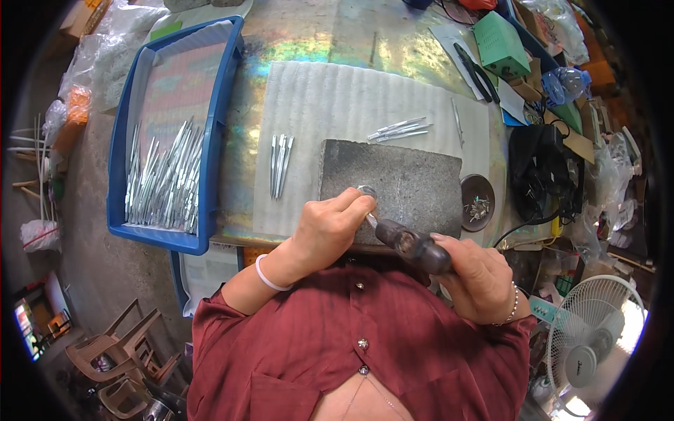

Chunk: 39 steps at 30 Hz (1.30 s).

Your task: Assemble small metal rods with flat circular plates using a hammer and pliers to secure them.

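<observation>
My left hand point(328, 228) is closed over the grey stone block point(428, 158), pinching a slim silver metal piece point(371, 219). A rounded shiny end point(366, 190) shows past the fingertips. My right hand point(477, 277) is wrapped round a hammer point(411, 245), whose dark head is beside the silver piece; whether they touch I cannot tell. Its handle is mostly hidden. Slim silver metal rods point(281, 167) lie left of the block on a white foam sheet point(309, 91). Several more rods point(400, 130) rest behind it, and a single rod point(457, 121) lies farther right.
A blue tray point(212, 140) at the left holds a heap of similar rods point(165, 179). Right of the block stands a round dish point(469, 181) with small metal bits. Dark-handled pliers point(477, 74), a green box point(500, 44) and a fan point(595, 344) are along the right.
</observation>
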### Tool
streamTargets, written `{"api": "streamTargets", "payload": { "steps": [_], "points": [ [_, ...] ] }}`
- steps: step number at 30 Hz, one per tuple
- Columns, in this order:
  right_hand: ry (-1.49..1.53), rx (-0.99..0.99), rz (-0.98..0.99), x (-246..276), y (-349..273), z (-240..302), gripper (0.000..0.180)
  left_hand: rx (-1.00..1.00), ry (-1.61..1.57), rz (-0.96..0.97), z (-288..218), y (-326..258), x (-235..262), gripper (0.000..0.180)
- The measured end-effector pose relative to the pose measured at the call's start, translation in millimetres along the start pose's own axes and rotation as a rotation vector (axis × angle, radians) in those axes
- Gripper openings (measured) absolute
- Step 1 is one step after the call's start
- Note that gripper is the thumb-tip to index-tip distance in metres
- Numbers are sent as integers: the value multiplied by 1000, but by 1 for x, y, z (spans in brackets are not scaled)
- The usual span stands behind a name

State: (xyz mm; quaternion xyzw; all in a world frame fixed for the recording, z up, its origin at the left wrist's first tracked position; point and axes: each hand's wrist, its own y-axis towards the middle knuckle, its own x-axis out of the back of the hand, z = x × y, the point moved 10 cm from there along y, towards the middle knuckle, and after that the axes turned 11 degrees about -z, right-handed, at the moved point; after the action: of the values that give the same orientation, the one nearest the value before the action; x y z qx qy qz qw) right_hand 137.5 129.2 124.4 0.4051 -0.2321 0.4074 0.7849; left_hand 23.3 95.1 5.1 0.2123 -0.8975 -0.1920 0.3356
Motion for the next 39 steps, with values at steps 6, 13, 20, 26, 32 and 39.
{"api": "streamTargets", "payload": {
  "steps": [6, 13, 20, 26, 32, 39],
  "points": [
    [-36, 21, 36, -8, -7, 1, 54, 2, 3, -11, -3, 1, 2, 21],
    [-42, -10, 65, -6, -5, 1, 51, 6, 4, -12, -2, 2, 2, 22],
    [-167, -16, 188, -5, -1, 6, 43, -51, -12, -17, -6, 7, 1, 21],
    [-114, -137, -130, 23, -7, -10, 50, -59, 9, -5, -6, 3, 2, 19],
    [-356, -246, -97, -34, -46, -91, 45, 696, -1007, 98, 0, -5, 9, 8],
    [-2, -338, -73, -35, -15, -82, 32, 821, -1094, 499, -25, -23, -17, 17]
  ]
}}
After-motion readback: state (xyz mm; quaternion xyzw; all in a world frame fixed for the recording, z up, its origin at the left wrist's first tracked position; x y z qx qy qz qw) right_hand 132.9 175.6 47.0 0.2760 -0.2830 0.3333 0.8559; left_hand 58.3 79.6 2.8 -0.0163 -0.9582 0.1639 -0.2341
